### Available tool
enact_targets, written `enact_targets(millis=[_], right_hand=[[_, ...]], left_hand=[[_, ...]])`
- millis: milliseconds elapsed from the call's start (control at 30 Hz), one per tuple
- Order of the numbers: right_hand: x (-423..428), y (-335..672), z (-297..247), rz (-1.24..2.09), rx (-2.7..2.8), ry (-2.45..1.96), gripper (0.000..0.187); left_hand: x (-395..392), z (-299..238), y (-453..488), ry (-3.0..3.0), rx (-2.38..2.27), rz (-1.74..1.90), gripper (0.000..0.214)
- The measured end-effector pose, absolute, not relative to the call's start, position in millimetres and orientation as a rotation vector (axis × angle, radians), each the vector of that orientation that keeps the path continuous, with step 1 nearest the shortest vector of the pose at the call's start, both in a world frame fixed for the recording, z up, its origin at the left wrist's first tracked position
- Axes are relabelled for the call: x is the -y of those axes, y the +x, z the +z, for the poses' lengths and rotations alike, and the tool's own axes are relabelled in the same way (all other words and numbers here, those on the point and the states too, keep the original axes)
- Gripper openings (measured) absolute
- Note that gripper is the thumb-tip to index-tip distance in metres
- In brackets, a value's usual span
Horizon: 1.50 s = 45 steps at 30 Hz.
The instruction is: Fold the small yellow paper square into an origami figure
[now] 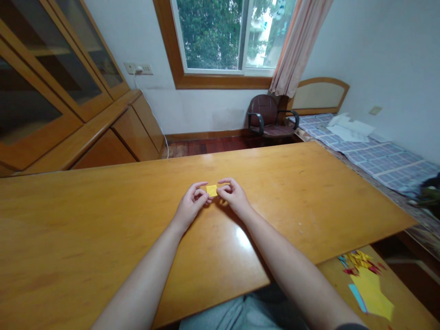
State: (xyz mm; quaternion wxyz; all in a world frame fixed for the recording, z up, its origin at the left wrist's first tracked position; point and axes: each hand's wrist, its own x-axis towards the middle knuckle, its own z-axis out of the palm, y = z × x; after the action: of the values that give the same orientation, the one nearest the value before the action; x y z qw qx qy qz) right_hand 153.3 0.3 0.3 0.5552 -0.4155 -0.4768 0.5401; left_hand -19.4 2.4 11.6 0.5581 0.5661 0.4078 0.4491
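Note:
A small yellow piece of paper (211,190), roughly square and apparently folded, is held up just above the wooden table (144,233). My left hand (194,201) pinches its left edge between thumb and fingers. On the opposite side, my right hand (233,196) grips the right edge with its fingertips, the index finger arched above. Both hands are closed on the paper. Whether the paper touches the tabletop I cannot tell.
At the lower right, a lower surface holds yellow paper sheets (373,293), a blue strip (358,298) and a pile of small folded coloured pieces (359,260). Beyond the table stand a chair (266,114), a bed (374,156) and a wooden cabinet (103,146).

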Motion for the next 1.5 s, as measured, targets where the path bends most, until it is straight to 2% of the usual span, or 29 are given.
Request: enact_targets(millis=[533, 967, 1167, 1500], right_hand=[[2.5, 152.3, 0.9, 1.281, 1.285, -0.988, 0.041], [1.7, 155.2, 1.6, 1.185, 1.342, -1.070, 0.018], [-1.2, 155.2, -2.1, 1.185, 1.337, -1.036, 0.032], [0.1, 156.7, -2.4, 1.156, 1.382, -1.058, 0.029]], left_hand=[[-5.3, 8.8, -19.8, 1.319, -1.033, 1.186, 0.040], [-2.8, 5.5, -20.6, 1.356, -1.017, 1.110, 0.041], [-2.9, 5.3, -20.1, 1.349, -1.026, 1.117, 0.039], [-3.3, 6.0, -19.6, 1.350, -1.018, 1.120, 0.039]])
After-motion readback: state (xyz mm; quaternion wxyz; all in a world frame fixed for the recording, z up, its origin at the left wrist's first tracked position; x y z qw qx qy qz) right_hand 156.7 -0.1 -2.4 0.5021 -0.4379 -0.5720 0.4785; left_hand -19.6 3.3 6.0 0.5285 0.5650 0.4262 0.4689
